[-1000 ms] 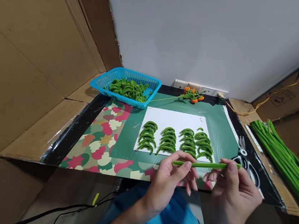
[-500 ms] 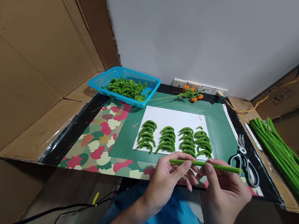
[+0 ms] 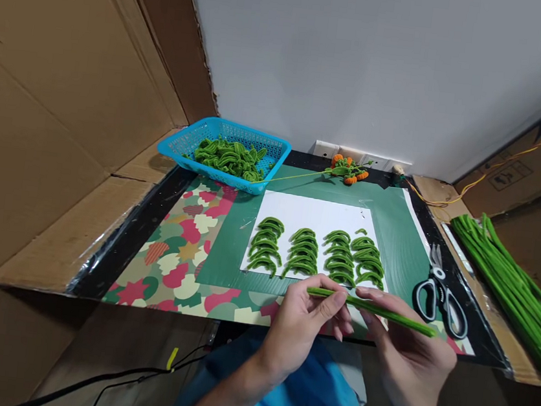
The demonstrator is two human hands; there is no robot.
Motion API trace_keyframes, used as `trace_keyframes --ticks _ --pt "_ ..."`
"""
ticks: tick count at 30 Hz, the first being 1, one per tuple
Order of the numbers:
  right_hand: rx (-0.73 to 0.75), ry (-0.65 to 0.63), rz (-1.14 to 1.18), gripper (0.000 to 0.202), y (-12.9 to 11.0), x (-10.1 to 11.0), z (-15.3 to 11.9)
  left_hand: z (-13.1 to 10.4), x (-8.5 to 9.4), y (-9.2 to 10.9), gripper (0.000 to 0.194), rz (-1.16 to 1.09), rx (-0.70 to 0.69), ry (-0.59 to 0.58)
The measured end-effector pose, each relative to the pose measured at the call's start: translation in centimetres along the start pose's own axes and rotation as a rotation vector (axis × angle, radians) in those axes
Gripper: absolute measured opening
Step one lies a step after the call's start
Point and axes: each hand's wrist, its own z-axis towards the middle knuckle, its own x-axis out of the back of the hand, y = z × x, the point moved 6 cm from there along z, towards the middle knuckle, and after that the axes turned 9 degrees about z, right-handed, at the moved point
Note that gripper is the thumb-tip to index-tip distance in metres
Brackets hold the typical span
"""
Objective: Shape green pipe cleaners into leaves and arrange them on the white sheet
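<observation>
Both hands work at the near edge of the table (image 3: 112, 257), just in front of the person's lap. The left hand (image 3: 302, 327) pinches the left end of a green pipe cleaner (image 3: 370, 307) between thumb and forefinger; the right hand (image 3: 409, 356) supports it further along with curled fingers, so the stem lies across both, tilted down to the right. Holding it at two spaced points keeps a straight length taut between the hands.

On the white sheet (image 3: 318, 210) at the middle of the table lie four columns of bent green arcs (image 3: 316, 254), stacked in order, apparently so that finished pieces stay sorted. A blue basket (image 3: 179, 150) at the far left corner holds a loose heap of similar green pieces. Scissors (image 3: 440, 294) rest closed near the right edge, within reach of the right hand. A bundle of straight green stems (image 3: 509, 289) lies beyond the right edge on cardboard.

Writing: the cardboard at the far right bears printed handling symbols, too small to read. No brand can be made out.
</observation>
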Motion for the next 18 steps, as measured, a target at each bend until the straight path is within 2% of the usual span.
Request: trace_keyframes --ticks 2,7,18 --pt "0.01 -0.04 -0.01 0.044 -0.2 0.4 0.2 0.0 0.0 0.1 0.036 0.019 -0.005 -0.008" --pt "0.011 -0.156 -0.047 0.027 -0.9 0.5 1.0 0.0 -0.2 0.0 0.039 0.035 0.006 -0.05" --pt "0.135 -0.014 -0.033 0.016 -1.6 0.3 1.4 -0.2 -0.9 0.2 0.041 -0.044 0.052 -0.155"
